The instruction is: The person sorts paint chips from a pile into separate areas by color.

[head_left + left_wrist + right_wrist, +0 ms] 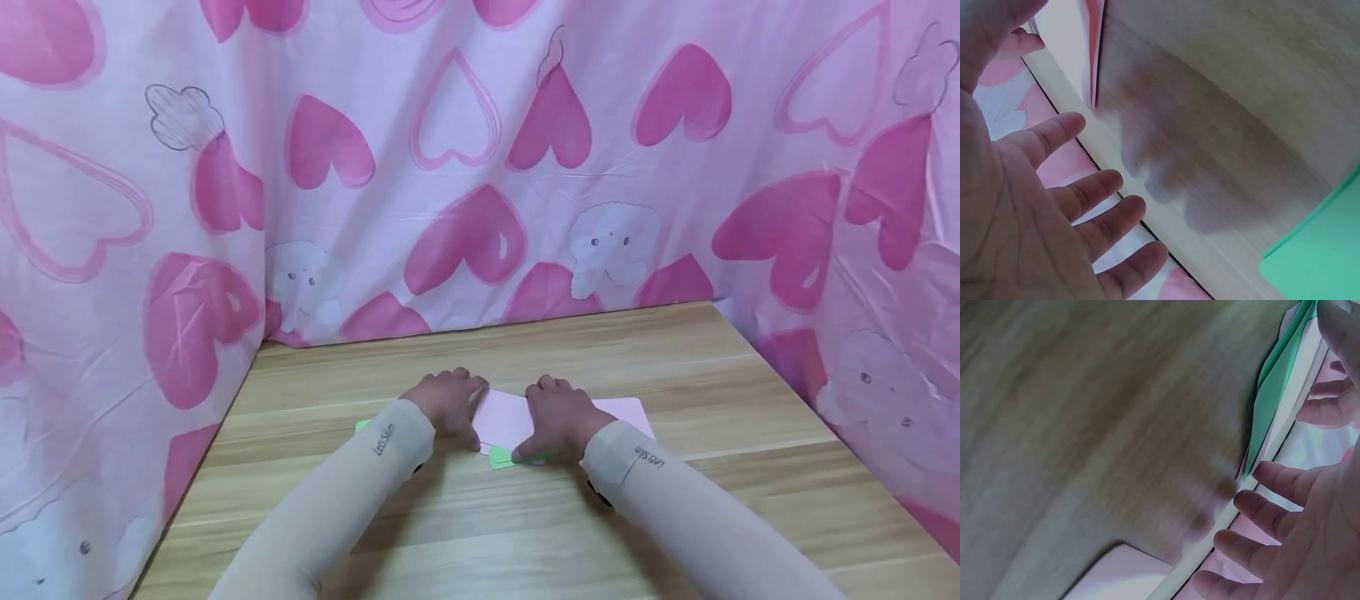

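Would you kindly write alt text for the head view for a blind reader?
A person's left hand and right hand flank overlapping pink paper and green paper at a wooden table. More green paper shows at left, more pink paper at right. Behind hangs a pink heart-patterned curtain.

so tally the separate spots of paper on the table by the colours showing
Green only: 1, the green paper on the left
Pink only: 1, the pink paper on the right
Pink and green: 1, the mixed paper between the left hand and right hand
Total: 3
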`<state>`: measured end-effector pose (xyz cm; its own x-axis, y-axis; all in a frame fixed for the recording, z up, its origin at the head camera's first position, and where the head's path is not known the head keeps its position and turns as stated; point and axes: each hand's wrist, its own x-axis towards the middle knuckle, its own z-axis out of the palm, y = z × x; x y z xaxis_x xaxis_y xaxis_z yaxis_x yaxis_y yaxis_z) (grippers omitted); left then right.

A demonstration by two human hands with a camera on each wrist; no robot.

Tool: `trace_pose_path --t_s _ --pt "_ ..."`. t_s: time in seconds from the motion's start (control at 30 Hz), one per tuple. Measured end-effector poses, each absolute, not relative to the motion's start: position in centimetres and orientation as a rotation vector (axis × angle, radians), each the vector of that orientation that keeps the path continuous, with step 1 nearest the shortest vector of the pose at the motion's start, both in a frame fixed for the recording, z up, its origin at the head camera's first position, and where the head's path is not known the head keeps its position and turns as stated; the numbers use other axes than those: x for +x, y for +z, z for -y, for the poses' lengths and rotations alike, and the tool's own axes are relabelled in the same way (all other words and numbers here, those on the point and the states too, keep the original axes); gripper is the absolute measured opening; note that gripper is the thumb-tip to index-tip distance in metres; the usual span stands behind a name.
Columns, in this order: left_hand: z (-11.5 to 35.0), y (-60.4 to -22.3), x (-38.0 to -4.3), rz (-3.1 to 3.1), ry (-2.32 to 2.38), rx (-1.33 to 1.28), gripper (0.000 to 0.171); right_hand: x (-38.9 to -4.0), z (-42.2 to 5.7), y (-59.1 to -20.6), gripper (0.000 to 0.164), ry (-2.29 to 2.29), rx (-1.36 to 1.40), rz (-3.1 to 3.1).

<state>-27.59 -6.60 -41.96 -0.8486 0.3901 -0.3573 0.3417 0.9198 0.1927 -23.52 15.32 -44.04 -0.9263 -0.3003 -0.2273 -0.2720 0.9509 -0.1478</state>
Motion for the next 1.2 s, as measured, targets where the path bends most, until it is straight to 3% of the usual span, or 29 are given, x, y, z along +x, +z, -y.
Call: trace_pose_path --t_s 0.77,1.2 --pt "6.2 -42.7 -28.3 -2.674 0.106 0.61 0.098 -23.5 -15.0 -43.8 0.091 -0.18 -0.467 -2.865" --pt "6.4 -43.1 -28.6 -2.677 0.106 0.689 0.093 -23.4 -15.3 -43.9 0.099 -0.179 -0.489 -2.858"
